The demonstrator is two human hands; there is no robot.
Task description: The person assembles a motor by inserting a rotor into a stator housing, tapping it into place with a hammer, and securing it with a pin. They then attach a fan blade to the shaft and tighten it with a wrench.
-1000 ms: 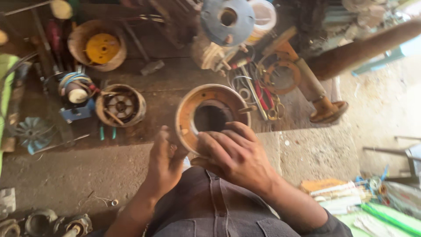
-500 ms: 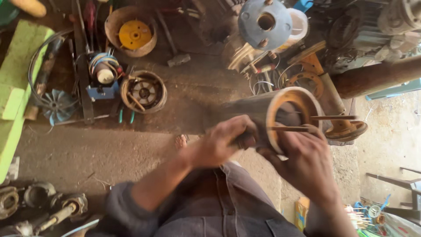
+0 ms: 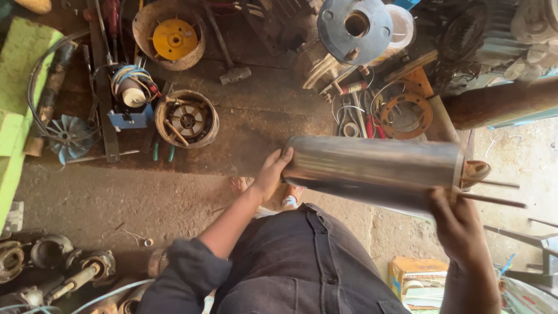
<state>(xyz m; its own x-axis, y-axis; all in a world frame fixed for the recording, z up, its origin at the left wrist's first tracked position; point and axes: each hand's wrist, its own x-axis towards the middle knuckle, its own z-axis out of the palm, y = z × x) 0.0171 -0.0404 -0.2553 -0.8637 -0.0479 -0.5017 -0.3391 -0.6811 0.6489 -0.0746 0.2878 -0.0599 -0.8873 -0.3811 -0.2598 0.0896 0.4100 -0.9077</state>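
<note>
Head view: steel cylinder (image 3: pixel 375 171) held sideways in the air above the lap, over the dirty floor (image 3: pixel 116 197). Left hand (image 3: pixel 272 173) at its closed end, fingers (image 3: pixel 285 156) curled against the rim. Right hand (image 3: pixel 459 224) under the open end, fingers wrapped around the edge, thin rods (image 3: pixel 491 192) sticking out beside it. Beyond, round motor housing (image 3: pixel 187 119), hammer (image 3: pixel 229 67) and blue fan blade (image 3: pixel 68 136) on the floor.

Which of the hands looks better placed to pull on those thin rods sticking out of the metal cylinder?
Probably the right hand: it grips the long shiny metal cylinder at the end where the thin rods stick out. The left hand holds the far end, away from them.
</note>
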